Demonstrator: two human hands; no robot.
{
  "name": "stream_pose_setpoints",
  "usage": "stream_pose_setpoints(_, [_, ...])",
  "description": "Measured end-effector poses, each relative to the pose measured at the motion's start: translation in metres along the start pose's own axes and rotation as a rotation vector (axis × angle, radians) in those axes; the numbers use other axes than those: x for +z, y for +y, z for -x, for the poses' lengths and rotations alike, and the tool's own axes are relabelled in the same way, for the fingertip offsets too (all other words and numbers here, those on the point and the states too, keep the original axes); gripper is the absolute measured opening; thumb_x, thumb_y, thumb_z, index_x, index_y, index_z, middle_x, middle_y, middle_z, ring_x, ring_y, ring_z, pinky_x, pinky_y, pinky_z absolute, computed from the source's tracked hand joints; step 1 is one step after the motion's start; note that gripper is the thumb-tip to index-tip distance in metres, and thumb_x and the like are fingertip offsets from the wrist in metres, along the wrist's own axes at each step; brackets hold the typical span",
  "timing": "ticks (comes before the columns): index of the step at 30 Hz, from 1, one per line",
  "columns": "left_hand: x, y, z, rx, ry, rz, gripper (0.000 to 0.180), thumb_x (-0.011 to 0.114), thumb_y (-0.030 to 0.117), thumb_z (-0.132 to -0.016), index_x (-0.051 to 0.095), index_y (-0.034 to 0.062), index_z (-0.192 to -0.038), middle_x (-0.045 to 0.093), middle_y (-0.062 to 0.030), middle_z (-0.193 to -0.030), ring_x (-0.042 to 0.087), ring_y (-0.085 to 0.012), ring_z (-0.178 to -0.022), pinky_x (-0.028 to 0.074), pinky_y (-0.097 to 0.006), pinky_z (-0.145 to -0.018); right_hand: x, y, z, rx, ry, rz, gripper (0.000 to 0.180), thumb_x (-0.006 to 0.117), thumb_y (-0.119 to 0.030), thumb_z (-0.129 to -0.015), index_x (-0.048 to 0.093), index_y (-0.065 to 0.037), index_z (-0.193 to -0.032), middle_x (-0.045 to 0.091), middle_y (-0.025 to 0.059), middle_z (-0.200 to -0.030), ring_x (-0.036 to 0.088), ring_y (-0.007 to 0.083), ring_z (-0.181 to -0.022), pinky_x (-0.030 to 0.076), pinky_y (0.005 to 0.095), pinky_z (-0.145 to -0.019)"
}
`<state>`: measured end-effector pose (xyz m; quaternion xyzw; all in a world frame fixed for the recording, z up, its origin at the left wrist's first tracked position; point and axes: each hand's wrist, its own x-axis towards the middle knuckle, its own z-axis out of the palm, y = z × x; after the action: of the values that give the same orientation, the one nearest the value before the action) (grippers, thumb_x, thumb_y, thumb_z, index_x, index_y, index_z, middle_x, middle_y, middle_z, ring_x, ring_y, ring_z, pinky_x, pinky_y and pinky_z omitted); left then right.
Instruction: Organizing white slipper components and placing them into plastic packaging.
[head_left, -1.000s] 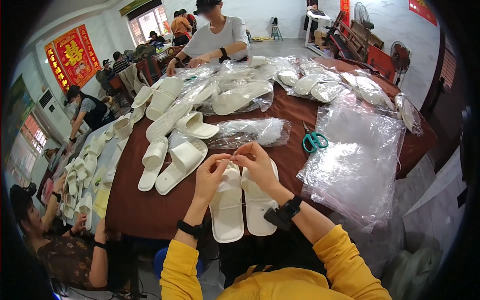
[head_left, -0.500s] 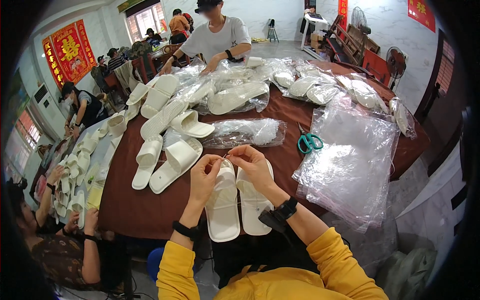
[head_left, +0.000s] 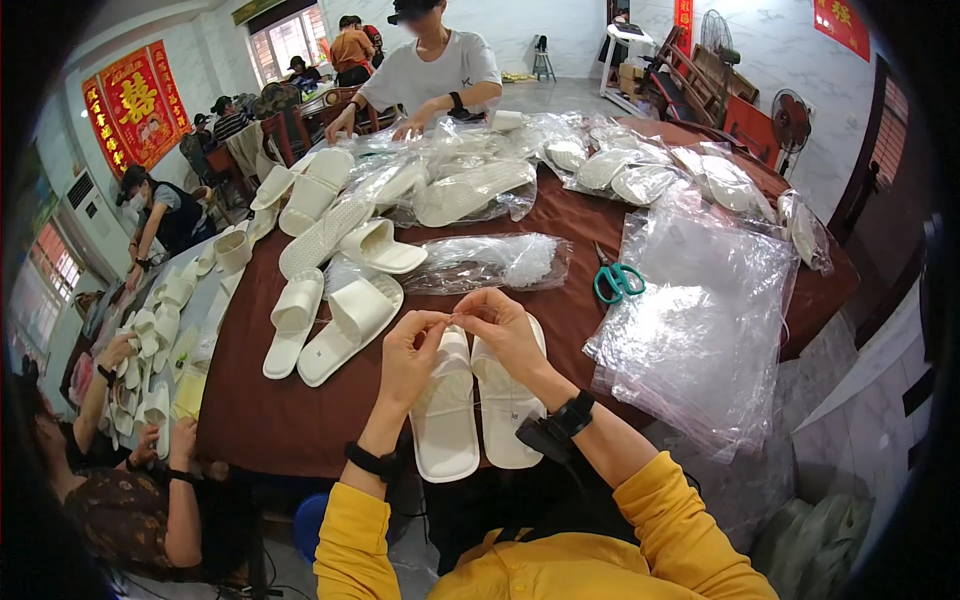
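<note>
A pair of cream slippers lies in front of me at the table's near edge, toes toward me: the left slipper (head_left: 446,440) and the right slipper (head_left: 512,440) side by side. Over their far ends my left hand (head_left: 413,358) and my right hand (head_left: 506,338) meet with fingertips pinched together. Between the fingertips is a thin strand, too fine to make out fully. A thin clear thread also shows by the right slipper's strap, which my right hand partly covers. Left of my hands rest two more slippers, one narrow (head_left: 293,325) and one turned aslant (head_left: 350,335).
Green-handled scissors (head_left: 619,283) lie right of my hands, beside a stack of clear plastic bags (head_left: 690,330). Beyond are a bundle of clear plastic strings (head_left: 490,262) and bagged slippers (head_left: 475,195). A person in white (head_left: 435,75) works across the brown-covered table; others sit left.
My fingertips have drawn closer together and shifted slightly over the strand. The slippers stay nearly in place. Across the table, the person's hands have moved a little among the bags.
</note>
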<state>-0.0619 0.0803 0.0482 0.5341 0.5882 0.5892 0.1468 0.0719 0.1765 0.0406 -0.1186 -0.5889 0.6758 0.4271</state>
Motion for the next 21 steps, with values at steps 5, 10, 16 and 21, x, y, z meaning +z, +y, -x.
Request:
stream_pose_setpoints(5, [0.0009, -0.0026, -0.0002, 0.033, 0.017, 0.050, 0.010, 0.063, 0.004, -0.089, 0.069, 0.0036, -0.097, 0.060, 0.0002, -0.080, 0.047, -0.0064, -0.065, 0.038, -0.023, -0.058, -0.0006, 0.0027, 0.0000, -0.014, -0.005, -0.008, 0.013, 0.068, -0.003, -0.088, 0.060, -0.002, -0.099, 0.064, 0.0024, -0.094, 0.061, 0.0082, -0.087, 0.050, 0.0217, -0.076])
stream_pose_setpoints(10, [0.0002, 0.0010, 0.0004, 0.063, 0.010, -0.055, 0.011, 0.063, 0.003, -0.089, 0.069, 0.0042, -0.097, 0.056, -0.0006, -0.075, 0.045, -0.0081, -0.062, 0.036, -0.024, -0.056, 0.0006, 0.0047, 0.0002, -0.036, -0.004, 0.058, 0.009, 0.068, -0.003, -0.088, 0.062, 0.000, -0.093, 0.059, 0.0027, -0.095, 0.062, 0.0101, -0.087, 0.051, 0.0232, -0.078])
stream_pose_setpoints(16, [-0.0006, 0.0042, 0.0013, 0.084, 0.030, -0.103, 0.010, 0.063, 0.004, -0.088, 0.069, 0.0042, -0.096, 0.055, -0.0012, -0.074, 0.044, -0.0086, -0.060, 0.036, -0.024, -0.055, 0.0049, 0.0020, 0.0023, -0.152, 0.018, 0.205, 0.006, 0.067, -0.001, -0.087, 0.064, 0.002, -0.092, 0.058, 0.0035, -0.095, 0.062, 0.0117, -0.087, 0.053, 0.0245, -0.076])
stream_pose_setpoints(21, [0.0026, 0.0004, -0.0003, 0.062, 0.050, -0.119, 0.009, 0.064, 0.005, -0.087, 0.069, 0.0035, -0.095, 0.059, -0.0031, -0.076, 0.048, -0.0095, -0.061, 0.038, -0.025, -0.055, 0.0028, 0.0016, 0.0028, -0.115, 0.029, 0.216, 0.010, 0.065, -0.001, -0.087, 0.065, 0.003, -0.097, 0.061, 0.0052, -0.096, 0.063, 0.0120, -0.086, 0.052, 0.0245, -0.076])
